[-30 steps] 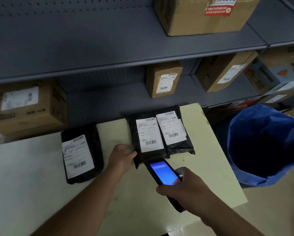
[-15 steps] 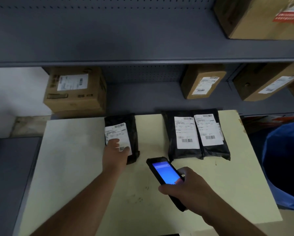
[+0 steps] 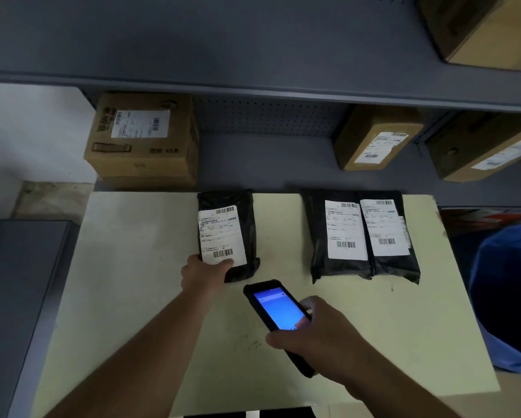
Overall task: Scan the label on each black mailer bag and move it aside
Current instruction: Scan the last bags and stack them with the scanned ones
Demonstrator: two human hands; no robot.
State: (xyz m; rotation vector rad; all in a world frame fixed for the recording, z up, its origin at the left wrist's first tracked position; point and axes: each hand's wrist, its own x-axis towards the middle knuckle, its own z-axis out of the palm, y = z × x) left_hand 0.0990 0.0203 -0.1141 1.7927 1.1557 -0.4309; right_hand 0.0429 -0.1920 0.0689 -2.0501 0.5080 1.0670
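On the pale yellow tabletop (image 3: 138,267), the left hand (image 3: 203,274) gripped the near end of a black plastic mailer bag (image 3: 226,233), thumb on its white label. Two more black mailer bags (image 3: 361,236) lay side by side, touching, well to the right. The right hand (image 3: 316,333) clasped a black handheld scanner (image 3: 278,312), screen lit blue.
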